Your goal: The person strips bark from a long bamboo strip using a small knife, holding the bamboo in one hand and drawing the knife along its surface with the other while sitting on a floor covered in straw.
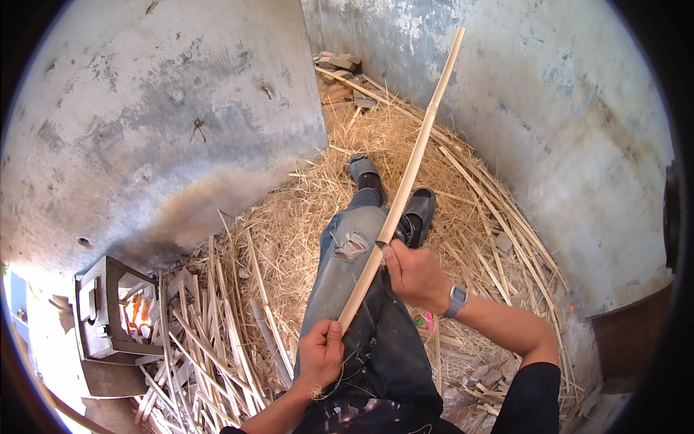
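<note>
A long, pale bamboo strip (pixel 412 166) slants across my lap, from low at the left up to the far right. My left hand (pixel 320 356) is closed around its lower end, over my left thigh. Farther up, my right hand (pixel 416 275) is closed against the strip, thumb alongside it. By that thumb, a short dark blade-like edge (pixel 381 244) lies across the strip; its handle is hidden in my fist, so I cannot tell its exact kind. A watch (pixel 456 301) sits on my right wrist.
Straw-like shavings (pixel 289 224) cover the floor around my sandalled feet. Several loose strips (pixel 224 340) are heaped on my left; more long strips (pixel 506 217) follow the right wall (pixel 557 130). A metal frame (pixel 108 304) stands at far left, below a large weathered panel (pixel 159 123).
</note>
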The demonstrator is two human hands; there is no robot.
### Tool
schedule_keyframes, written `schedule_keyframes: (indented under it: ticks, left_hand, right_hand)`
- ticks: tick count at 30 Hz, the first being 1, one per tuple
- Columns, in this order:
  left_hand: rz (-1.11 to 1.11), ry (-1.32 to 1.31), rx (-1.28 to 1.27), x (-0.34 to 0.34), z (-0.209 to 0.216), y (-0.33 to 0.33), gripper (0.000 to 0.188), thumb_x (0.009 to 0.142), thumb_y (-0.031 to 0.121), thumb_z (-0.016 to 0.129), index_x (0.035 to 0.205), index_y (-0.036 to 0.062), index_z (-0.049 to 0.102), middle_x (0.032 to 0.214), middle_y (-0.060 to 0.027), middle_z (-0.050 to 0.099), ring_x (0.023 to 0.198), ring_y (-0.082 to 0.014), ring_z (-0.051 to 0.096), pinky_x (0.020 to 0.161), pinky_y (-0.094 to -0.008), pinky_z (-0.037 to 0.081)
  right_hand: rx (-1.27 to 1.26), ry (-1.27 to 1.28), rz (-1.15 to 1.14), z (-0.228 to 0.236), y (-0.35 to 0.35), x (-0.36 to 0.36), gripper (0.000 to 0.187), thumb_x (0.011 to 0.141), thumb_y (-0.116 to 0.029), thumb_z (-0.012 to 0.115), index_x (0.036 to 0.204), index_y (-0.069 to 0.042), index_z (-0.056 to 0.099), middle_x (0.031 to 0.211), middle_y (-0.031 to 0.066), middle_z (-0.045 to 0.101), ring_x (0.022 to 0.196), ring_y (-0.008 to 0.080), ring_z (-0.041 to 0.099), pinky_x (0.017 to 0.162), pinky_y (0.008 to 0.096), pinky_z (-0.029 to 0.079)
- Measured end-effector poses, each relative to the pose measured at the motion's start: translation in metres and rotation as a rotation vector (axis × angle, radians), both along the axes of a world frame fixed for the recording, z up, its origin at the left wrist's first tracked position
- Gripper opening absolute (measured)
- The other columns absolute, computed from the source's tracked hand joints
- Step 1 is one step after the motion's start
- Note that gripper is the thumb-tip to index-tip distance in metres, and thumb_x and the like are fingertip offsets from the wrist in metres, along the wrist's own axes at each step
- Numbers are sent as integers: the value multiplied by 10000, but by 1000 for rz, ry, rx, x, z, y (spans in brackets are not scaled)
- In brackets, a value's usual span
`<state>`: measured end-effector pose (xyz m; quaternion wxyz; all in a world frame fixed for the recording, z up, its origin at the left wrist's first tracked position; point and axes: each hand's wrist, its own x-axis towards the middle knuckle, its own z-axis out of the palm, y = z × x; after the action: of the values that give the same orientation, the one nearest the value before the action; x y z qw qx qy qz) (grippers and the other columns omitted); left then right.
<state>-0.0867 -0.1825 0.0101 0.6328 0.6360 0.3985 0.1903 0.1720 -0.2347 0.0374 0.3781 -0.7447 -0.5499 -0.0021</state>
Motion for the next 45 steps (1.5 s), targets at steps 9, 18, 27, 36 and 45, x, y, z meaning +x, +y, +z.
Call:
schedule_keyframes:
  ticks: [9,18,27,36,45]
  left_hand:
    - [26,-52,-68,3,-1,2,386,1137,331,549,993,-3,677,637,18,543,516,-53,462,490,-231,337]
    - [30,-88,-114,-3,0,1,387,1137,344,547,1020,-4,669,657,23,546,539,-47,478,505,-224,349]
    - [85,-124,-10,-3,-9,-10,265,1111,238,611,1055,-15,668,700,4,595,591,-62,541,529,-216,390]
    - [102,-165,63,0,-14,-12,241,1106,185,619,1073,-45,681,683,-6,637,607,-47,563,541,-208,413]
    - [81,-158,109,1,-12,-16,253,1115,193,597,1126,-53,656,724,-28,642,647,-71,581,595,-210,428]
  right_hand:
    - [33,-18,21,-4,-12,1,328,1097,-285,528,851,-79,600,565,179,585,515,403,631,471,508,494]
    - [-31,5,-118,16,9,30,306,1076,-309,559,873,-90,628,576,189,591,525,424,634,485,539,498]
    - [-155,-205,-52,25,3,18,296,1088,-268,529,890,-80,643,538,154,563,477,372,621,438,466,483]
    - [-133,-161,-6,16,-6,2,225,1041,-248,589,889,-81,590,575,146,629,513,367,674,454,482,520]
    - [-82,-221,52,-4,-11,-6,231,1024,-287,630,887,-106,586,564,118,603,476,343,627,431,461,481]
